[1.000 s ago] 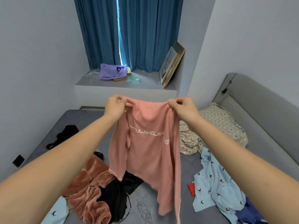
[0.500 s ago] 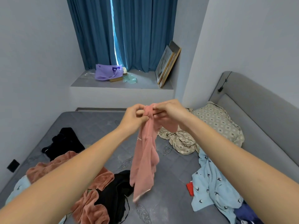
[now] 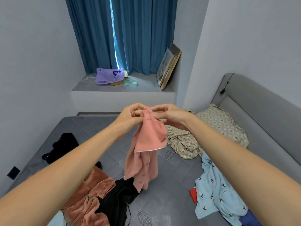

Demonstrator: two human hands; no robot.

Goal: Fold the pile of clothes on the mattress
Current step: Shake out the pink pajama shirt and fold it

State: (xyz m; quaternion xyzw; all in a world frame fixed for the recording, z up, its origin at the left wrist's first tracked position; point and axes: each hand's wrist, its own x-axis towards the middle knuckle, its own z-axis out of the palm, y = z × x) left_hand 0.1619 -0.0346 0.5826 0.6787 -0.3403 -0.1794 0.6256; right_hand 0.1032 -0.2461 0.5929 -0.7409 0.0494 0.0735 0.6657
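Here, taking the grey quilted mattress (image 3: 171, 190) as your landmark and working left to right: a crumpled black garment (image 3: 62, 147) lies near its left edge, and nearer to you on that same side sits a rust-coloured fleecy garment (image 3: 91, 201) with another black piece of clothing (image 3: 114, 203) lying against its right side. Above the middle of the mattress your left hand (image 3: 130, 114) has its fingers curled, pinching the gathered top of a salmon-pink soft top (image 3: 146, 147). Your right hand (image 3: 169, 114) meets it there, fingers and thumb also pinched on the same bunched edge, so both hands grip the cloth close together. The pink top hangs down from them, doubled over on itself, a pale-trimmed hem showing partway down and its lowest end dangling just over the black clothing; whether it touches you cannot tell. To the right of the hanging top, toward the mattress's far right side, a beige patterned pillow and rumpled matching sheet (image 3: 216, 128) rest against the grey padded headboard (image 3: 260, 111). Nearer you on the right lie a small red item (image 3: 193, 195) and a light blue garment printed with dark birds (image 3: 216, 193), with a dark blue fabric (image 3: 249, 219) at its lower corner
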